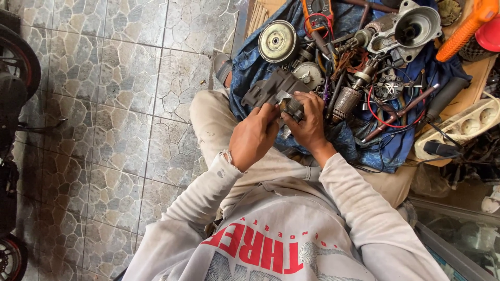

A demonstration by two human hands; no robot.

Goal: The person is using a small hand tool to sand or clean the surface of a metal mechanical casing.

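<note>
Both hands grasp one dark grey tool housing (pixel 273 88) | left hand (pixel 253 136) at its 7 o'clock | right hand (pixel 307 122) at 5 o'clock | motor armature (pixel 348 99) at 3 o'clock | metal disc (pixel 277 41) at 12 o'clock.

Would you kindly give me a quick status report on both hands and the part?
Left hand and right hand both gripping a small dark power-tool part. Part held over blue cloth. Motor armature and loose wires crowd close on the right.

The small dark metal part (pixel 292 108) is mostly covered by both hands' fingers (pixel 307 104) (its shape cannot be told). The orange plastic tool handle (pixel 466 23) and black motorcycle tyre (pixel 21 57) run off the frame's edges.
</note>
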